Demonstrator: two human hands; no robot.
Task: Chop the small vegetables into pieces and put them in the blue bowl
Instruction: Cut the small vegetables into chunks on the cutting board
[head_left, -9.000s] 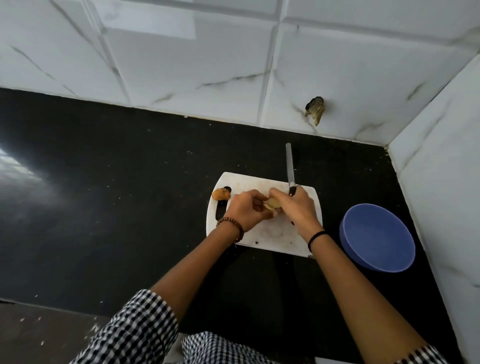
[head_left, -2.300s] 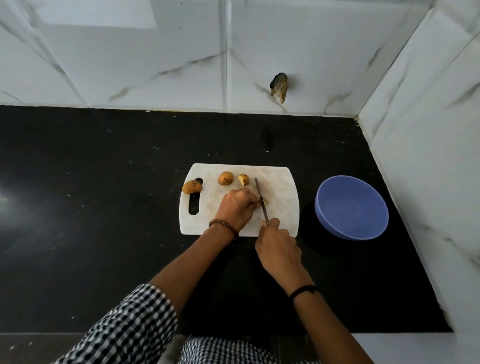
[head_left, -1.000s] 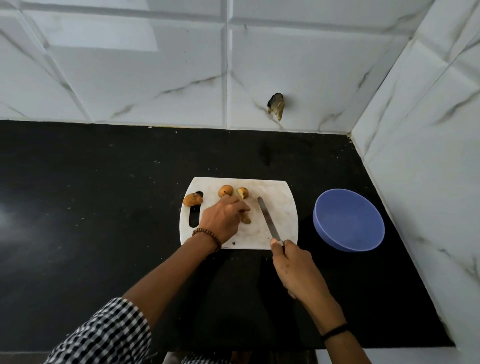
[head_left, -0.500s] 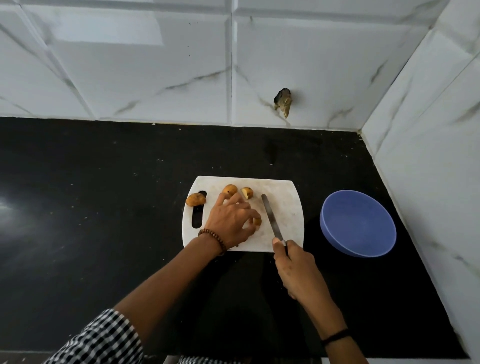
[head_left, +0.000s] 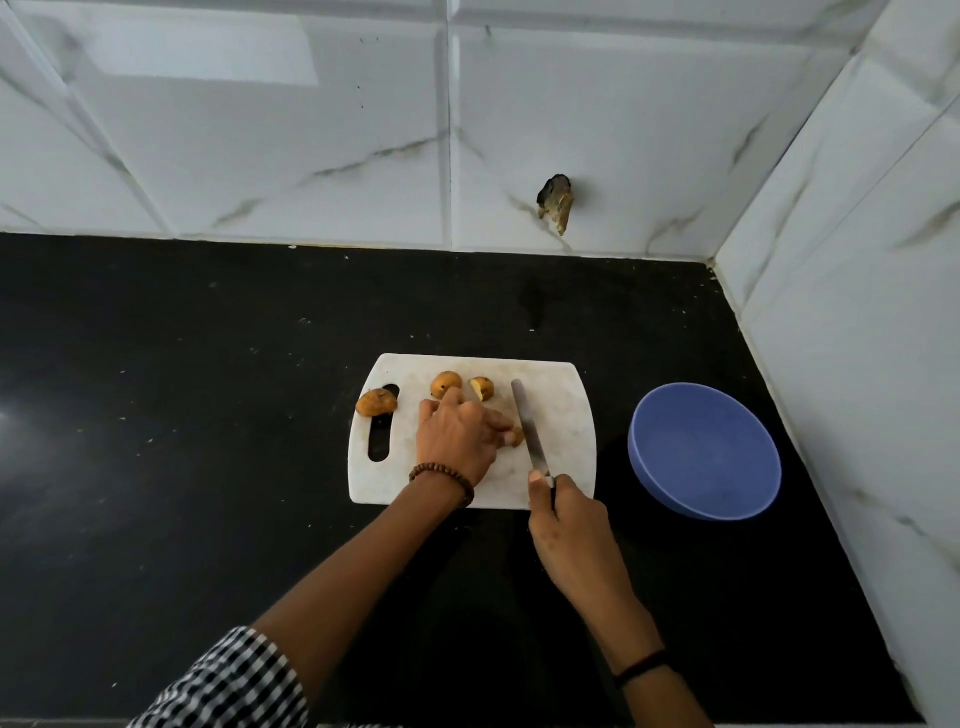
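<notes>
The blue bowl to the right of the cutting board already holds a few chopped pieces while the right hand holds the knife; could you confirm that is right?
Not quite: the head view shows the blue bowl empty. It does sit right of the cutting board, the right hand holds the knife, and the left hand holds a vegetable piece on the board.
</notes>
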